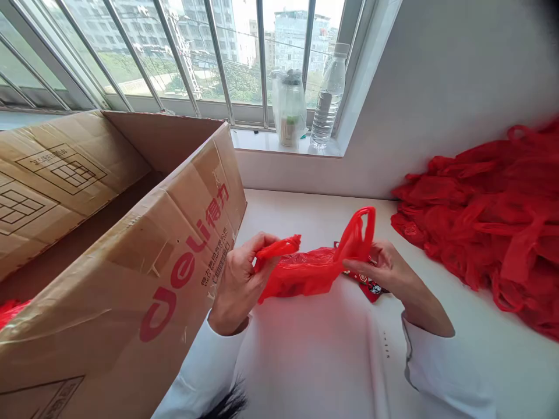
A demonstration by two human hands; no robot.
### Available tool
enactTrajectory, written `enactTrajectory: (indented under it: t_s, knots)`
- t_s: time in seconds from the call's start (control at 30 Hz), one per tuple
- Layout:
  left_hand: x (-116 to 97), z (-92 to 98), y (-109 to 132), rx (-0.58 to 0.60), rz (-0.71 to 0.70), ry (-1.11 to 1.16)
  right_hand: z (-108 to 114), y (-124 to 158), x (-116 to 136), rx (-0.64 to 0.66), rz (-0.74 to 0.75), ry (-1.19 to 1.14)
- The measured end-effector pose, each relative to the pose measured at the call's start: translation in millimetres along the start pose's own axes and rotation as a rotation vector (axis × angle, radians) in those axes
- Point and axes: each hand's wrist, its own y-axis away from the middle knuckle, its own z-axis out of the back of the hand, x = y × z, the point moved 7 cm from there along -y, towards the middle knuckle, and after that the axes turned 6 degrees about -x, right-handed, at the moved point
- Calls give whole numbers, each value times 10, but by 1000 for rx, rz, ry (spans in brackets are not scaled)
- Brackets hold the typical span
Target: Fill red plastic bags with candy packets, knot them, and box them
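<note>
A red plastic bag (310,270) stretches between my two hands over the white table. My left hand (247,279) is closed on one bunched end of it, beside the cardboard box. At the other end, my right hand (386,265) pinches the bag below an upright handle loop. Partly hidden under the right hand and the bag, a dark red printed packet (371,291) lies on the table.
A large open cardboard box (192,244) stands at the left, with some red material inside. Red bags (480,215) form a big pile at the right. A clear bottle (327,102) and a bagged cup (289,110) stand on the windowsill.
</note>
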Motion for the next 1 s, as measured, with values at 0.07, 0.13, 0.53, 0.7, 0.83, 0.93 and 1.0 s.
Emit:
enactTrajectory:
  t_s: [0.07, 0.13, 0.53, 0.7, 0.83, 0.93, 1.0]
  knots:
    - [-74, 4, 43, 50, -42, -33, 12, 35, 1, -37, -25, -53]
    - [-152, 37, 115, 87, -93, -56, 11, 64, 18, -74, -27, -164]
    - [-267, 104, 534, 270, -322, -214, 163, 45, 72, -276, -5, -351]
    - [-378, -53, 596, 296, -471, -457, 139, 179, 174, -170, 6, -284]
    - [-402, -217, 720, 411, -556, -545, 141, 249, 205, -97, -31, -256]
    - [-422, -198, 773, 366, -582, -551, 191, 239, 204, -122, -16, -259]
    - [-394, -189, 789, 352, -556, -564, 207, 238, 209, -137, -4, -271]
